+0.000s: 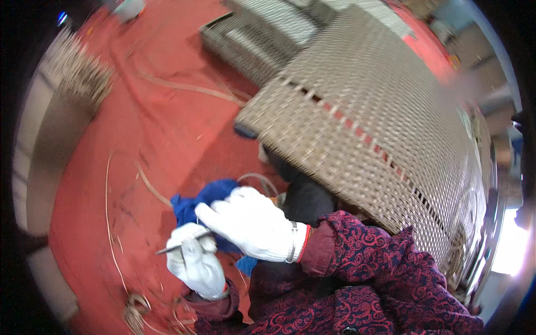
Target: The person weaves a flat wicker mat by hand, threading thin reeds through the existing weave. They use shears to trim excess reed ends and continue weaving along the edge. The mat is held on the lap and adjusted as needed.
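My left hand point(196, 264), in a white knit glove, is closed around a thin dark strip point(167, 249), with the thumb pressed on it. The strip sticks out to the left; its other end runs toward the right glove. Just above and to the right is my right hand point(254, 222), also white-gloved, with fingers reaching left and looking apart from the strip. Its palm side is hidden. Bunched blue cloth point(207, 194) lies behind both hands. A woven brown wicker panel point(363, 106), with a line of open gaps across it, stands to the right of my hands.
Red sheeting point(151, 123) covers the floor, with loose cane strands point(110, 218) and a small coil point(135, 312) on it. More woven pieces point(245, 47) lie behind the panel. A bundle of strips point(78, 70) stands far left, and a pale tub point(129, 9) at the back.
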`<act>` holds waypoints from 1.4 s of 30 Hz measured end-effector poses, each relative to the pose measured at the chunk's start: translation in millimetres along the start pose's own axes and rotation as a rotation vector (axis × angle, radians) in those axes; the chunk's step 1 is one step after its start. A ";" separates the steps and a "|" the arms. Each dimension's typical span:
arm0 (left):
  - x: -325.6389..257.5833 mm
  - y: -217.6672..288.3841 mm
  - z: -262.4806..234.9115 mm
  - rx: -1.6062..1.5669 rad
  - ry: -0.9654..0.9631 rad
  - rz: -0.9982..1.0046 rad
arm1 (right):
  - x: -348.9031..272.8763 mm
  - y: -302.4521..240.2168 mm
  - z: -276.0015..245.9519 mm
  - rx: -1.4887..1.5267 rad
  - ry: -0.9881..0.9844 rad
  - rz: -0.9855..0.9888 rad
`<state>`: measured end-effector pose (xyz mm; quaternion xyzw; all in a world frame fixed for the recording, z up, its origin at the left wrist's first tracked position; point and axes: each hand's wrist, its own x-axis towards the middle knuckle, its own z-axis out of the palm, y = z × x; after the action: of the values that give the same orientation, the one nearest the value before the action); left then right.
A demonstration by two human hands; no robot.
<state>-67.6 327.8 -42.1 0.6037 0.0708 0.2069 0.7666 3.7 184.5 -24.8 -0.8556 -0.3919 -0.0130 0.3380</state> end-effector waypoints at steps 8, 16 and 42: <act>72.5 6.1 74.6 0.181 -0.477 -0.026 | -66.4 47.7 -111.3 0.341 0.176 0.615; 180.1 -72.9 116.9 0.469 -0.517 -0.237 | -108.0 94.5 -182.9 0.771 0.371 1.121; 158.5 -202.8 139.9 0.058 -0.895 -0.602 | -89.1 170.9 -197.7 -0.576 0.099 0.478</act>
<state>172.8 228.7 -176.9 0.6069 -0.0873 -0.3014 0.7302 106.1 -70.2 5.0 -0.9812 -0.1446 -0.0847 0.0957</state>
